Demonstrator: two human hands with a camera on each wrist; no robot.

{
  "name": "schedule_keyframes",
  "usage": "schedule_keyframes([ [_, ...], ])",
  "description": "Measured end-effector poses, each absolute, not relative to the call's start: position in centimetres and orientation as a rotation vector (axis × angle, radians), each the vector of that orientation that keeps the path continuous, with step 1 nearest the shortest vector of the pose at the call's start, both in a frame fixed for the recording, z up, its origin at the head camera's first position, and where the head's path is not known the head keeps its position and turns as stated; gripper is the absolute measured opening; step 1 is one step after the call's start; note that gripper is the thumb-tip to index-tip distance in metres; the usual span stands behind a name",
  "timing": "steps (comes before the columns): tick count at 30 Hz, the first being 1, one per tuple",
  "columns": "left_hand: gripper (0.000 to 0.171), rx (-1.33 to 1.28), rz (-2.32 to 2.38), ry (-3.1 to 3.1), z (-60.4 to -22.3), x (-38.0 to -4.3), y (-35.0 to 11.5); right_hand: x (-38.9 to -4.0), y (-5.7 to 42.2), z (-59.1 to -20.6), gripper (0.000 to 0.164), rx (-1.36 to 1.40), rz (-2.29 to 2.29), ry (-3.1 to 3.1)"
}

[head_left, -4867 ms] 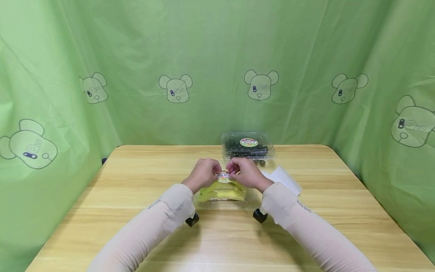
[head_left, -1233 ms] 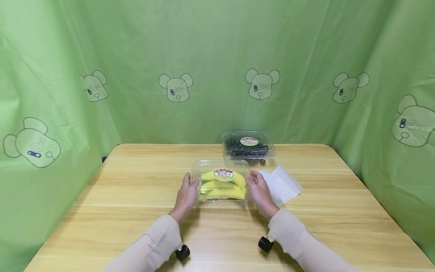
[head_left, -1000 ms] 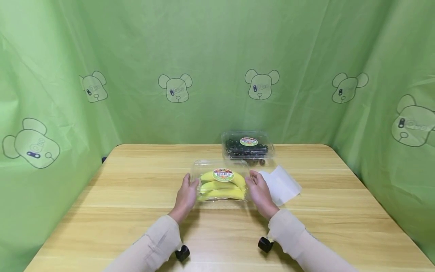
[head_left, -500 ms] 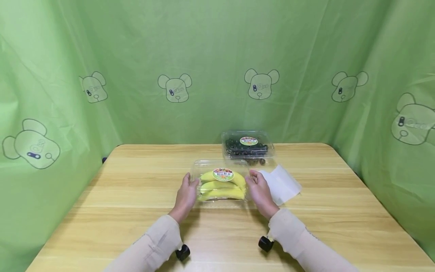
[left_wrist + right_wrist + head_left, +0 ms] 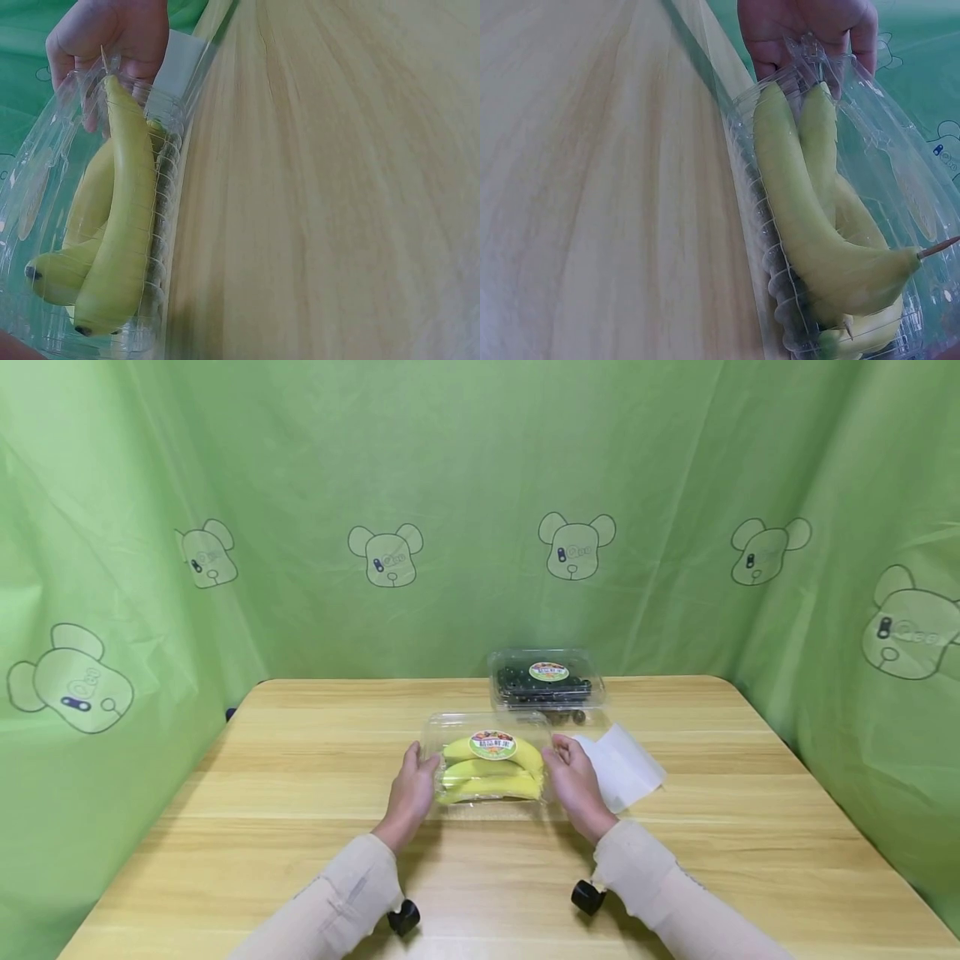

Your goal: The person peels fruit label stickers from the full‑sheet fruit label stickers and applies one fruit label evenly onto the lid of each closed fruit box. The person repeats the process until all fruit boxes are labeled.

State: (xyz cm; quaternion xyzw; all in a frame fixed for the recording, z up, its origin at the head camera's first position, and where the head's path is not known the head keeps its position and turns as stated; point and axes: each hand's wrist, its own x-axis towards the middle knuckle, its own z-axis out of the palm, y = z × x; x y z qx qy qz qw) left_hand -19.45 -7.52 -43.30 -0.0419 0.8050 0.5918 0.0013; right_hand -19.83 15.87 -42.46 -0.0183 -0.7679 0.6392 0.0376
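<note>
A clear plastic clamshell box [image 5: 480, 810] stands mid-table, lid down, with yellow bananas [image 5: 487, 787] inside. An oval fruit label [image 5: 492, 745] lies flat on its lid. My left hand [image 5: 408, 787] grips the box's left end, thumb toward the top and fingers along the side. At the opposite end my right hand [image 5: 576, 783] holds it the same way. The left wrist view shows the right hand [image 5: 112, 34] at the far end of the box; in the right wrist view the left hand [image 5: 810, 30] does likewise. A thin brown stick [image 5: 939, 246] juts from one banana's tip.
Behind, slightly right, sits another clear clamshell [image 5: 551, 700] of dark grapes, bearing a similar label [image 5: 549, 672]. White backing paper [image 5: 626, 768] lies right of the bananas, near the right hand. Green curtains [image 5: 480, 460] enclose the wooden table [image 5: 300, 735] on three sides.
Several seconds ago both hands were together at the label over the lid; since then they have moved apart to the box's ends. Over the last second, hands and box have stayed still.
</note>
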Motion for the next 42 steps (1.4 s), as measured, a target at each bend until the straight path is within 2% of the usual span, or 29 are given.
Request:
schedule_keyframes([
  [42,0.062,-0.128,1.893,2.499,-41.1,-19.6,-8.9,-20.6,15.5,-41.4,0.052,-0.025,1.938,-2.344],
])
